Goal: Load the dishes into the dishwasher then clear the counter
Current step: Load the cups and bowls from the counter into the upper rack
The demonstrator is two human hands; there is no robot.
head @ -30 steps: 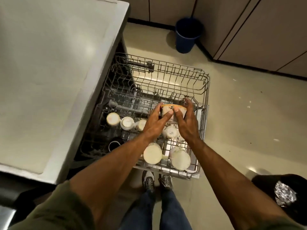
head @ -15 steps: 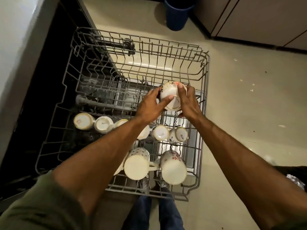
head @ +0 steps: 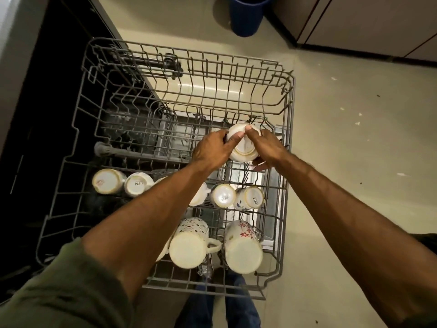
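The grey wire dishwasher rack (head: 287,162) is pulled out over the floor. A white cup (head: 243,147), bottom up, is held over the rack's right middle. My left hand (head: 210,150) grips its left side and my right hand (head: 267,147) grips its right side. Several white cups stand upside down in a row across the rack, among them a stamped one (head: 223,196). Two larger patterned mugs, a dotted mug (head: 189,245) and a red-flowered mug (head: 242,248), stand inverted at the near edge.
The dark dishwasher opening (head: 35,138) lies to the left under a grey counter edge (head: 9,55). A blue bin (head: 247,15) stands on the beige floor at the top, beside cabinet doors (head: 378,22). The rack's far half holds nothing.
The view has closed in on the rack. Both hands have turned the cup bottom up and lowered it toward the rack's right middle tines.
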